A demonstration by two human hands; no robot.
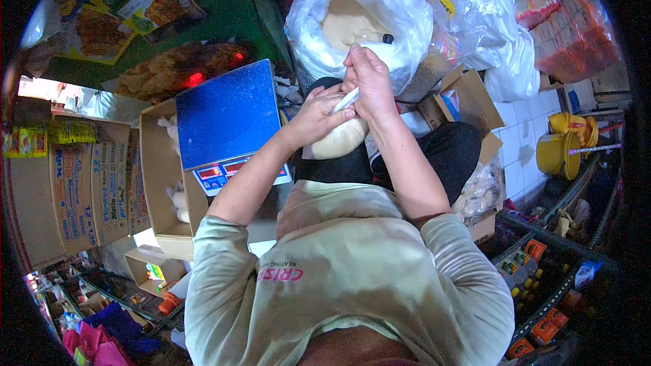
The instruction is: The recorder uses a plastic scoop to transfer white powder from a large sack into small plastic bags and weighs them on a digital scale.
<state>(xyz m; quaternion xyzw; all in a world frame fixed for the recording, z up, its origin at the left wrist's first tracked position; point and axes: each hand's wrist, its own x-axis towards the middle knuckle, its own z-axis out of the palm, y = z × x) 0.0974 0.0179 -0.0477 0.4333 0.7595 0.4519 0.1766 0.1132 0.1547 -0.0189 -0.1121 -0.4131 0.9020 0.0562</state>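
A filled clear plastic bag (339,141) with pale cream contents rests at my lap. My left hand (313,120) is closed round the top of this bag. Just to the right, my right hand (371,85) grips the bag's twisted white neck, its fingers folded and raised above the left hand. Right beyond my hands stands a large sack (302,27) lined with white plastic and holding pale granular stuff. The dark end of some tool (388,38) pokes out of it.
On my left is a weighing scale (229,115) with a blue platform and red lit digits. Cardboard boxes (193,196) stand beside it. At right are an open carton (475,105), filled bags (481,193), a yellow bucket (559,154) and shelf racks. White plastic bags (485,20) lie behind.
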